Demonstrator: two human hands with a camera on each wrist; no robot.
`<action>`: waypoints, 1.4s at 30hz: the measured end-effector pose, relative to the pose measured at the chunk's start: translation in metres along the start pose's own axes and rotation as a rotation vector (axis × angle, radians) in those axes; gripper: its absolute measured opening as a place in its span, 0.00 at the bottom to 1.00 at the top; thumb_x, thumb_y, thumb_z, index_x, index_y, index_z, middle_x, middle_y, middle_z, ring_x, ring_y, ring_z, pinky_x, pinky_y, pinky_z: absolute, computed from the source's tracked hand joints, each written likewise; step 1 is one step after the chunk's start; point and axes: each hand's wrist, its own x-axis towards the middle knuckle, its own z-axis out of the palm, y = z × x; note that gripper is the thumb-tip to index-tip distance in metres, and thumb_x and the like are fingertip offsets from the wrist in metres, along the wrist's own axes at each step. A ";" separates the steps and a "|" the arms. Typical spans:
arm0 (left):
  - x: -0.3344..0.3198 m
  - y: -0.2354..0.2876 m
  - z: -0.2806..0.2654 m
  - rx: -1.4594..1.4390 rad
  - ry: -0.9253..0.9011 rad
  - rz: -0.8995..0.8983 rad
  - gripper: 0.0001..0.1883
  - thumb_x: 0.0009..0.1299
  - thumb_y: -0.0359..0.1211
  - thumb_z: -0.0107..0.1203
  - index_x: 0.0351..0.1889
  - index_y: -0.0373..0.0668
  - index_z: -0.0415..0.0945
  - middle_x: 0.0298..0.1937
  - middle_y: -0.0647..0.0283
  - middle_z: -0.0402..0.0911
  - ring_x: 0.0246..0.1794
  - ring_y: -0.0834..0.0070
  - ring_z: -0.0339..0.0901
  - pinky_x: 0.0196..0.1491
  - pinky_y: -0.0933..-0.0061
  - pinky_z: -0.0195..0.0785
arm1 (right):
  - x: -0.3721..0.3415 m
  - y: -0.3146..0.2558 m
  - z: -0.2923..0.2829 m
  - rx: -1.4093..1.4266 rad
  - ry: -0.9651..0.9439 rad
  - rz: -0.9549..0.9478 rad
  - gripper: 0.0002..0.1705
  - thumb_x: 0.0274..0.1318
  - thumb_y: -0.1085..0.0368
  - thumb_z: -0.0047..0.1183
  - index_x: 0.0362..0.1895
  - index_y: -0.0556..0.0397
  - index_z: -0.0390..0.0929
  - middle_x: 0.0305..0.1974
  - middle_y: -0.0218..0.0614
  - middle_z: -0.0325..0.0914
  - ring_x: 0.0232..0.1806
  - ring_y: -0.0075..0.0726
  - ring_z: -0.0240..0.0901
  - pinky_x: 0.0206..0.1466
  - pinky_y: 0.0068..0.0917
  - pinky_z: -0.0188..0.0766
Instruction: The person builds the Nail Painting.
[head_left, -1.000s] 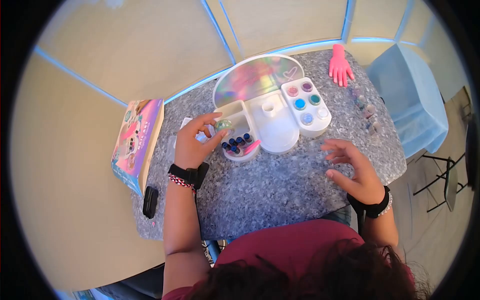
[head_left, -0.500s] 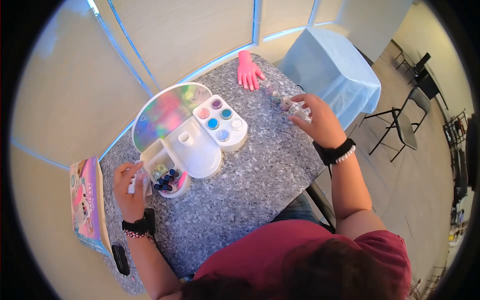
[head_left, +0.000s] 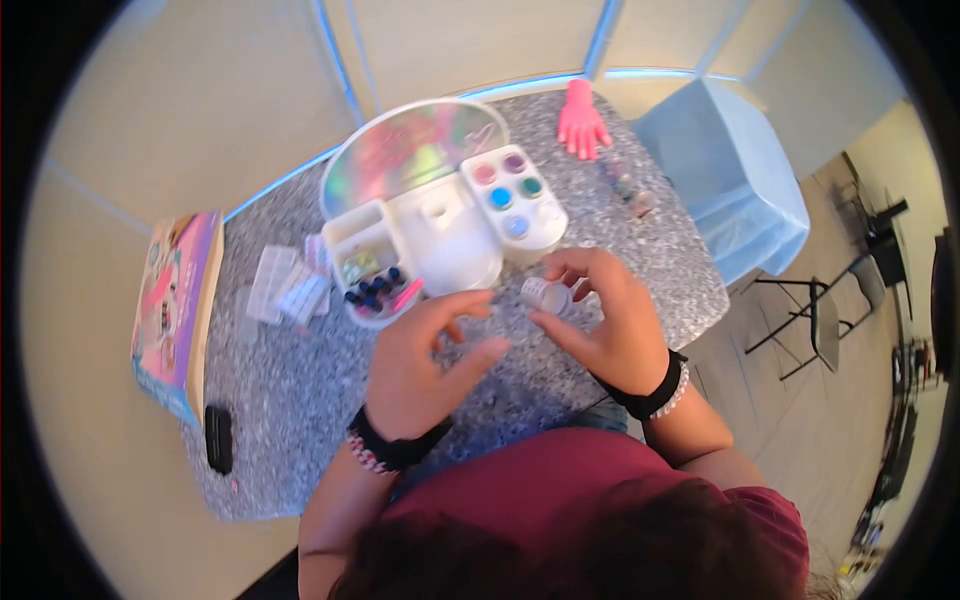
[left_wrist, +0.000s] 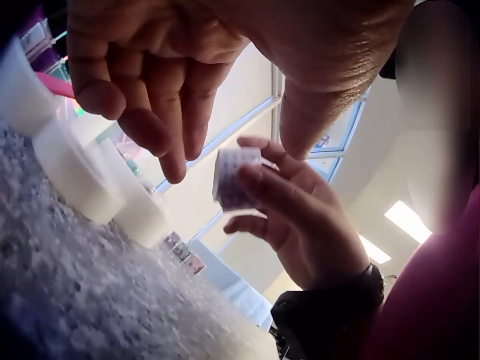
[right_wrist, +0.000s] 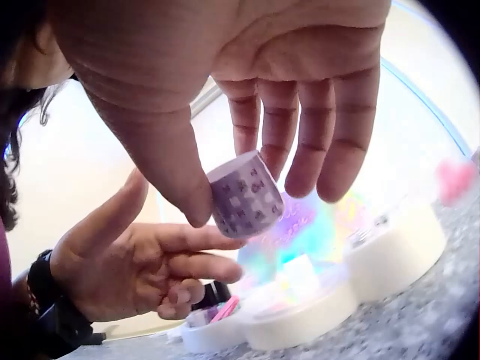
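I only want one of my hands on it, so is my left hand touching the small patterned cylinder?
Apart. The head view shows grey tabletop between the left hand and the small patterned cylinder.

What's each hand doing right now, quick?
Left hand: open, holding nothing.
Right hand: closed on a small patterned jar.
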 end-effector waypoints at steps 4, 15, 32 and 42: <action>-0.003 -0.008 0.010 0.038 -0.027 0.025 0.23 0.72 0.39 0.76 0.63 0.43 0.87 0.48 0.63 0.93 0.35 0.77 0.81 0.39 0.71 0.74 | 0.002 -0.009 0.027 0.008 -0.028 -0.171 0.36 0.52 0.69 0.79 0.66 0.49 0.79 0.52 0.40 0.85 0.56 0.52 0.84 0.58 0.43 0.81; -0.010 -0.022 0.005 0.028 0.060 -0.012 0.17 0.73 0.32 0.73 0.58 0.39 0.87 0.39 0.69 0.88 0.34 0.82 0.78 0.39 0.73 0.71 | 0.002 0.004 0.043 0.446 -0.097 -0.004 0.40 0.61 0.74 0.75 0.75 0.52 0.70 0.53 0.35 0.86 0.55 0.34 0.84 0.63 0.35 0.78; -0.014 -0.039 0.018 -0.679 0.091 -0.186 0.13 0.78 0.30 0.68 0.58 0.38 0.82 0.52 0.68 0.88 0.53 0.80 0.83 0.63 0.70 0.76 | -0.005 -0.004 0.053 0.942 -0.202 0.358 0.38 0.65 0.79 0.68 0.74 0.51 0.64 0.54 0.33 0.84 0.56 0.27 0.84 0.63 0.31 0.81; -0.011 -0.031 0.005 -0.442 -0.074 -0.148 0.13 0.77 0.34 0.70 0.55 0.42 0.83 0.45 0.74 0.86 0.43 0.87 0.74 0.49 0.78 0.66 | -0.003 0.000 0.048 0.993 -0.219 0.358 0.41 0.65 0.80 0.68 0.76 0.50 0.60 0.55 0.38 0.85 0.59 0.30 0.85 0.64 0.33 0.82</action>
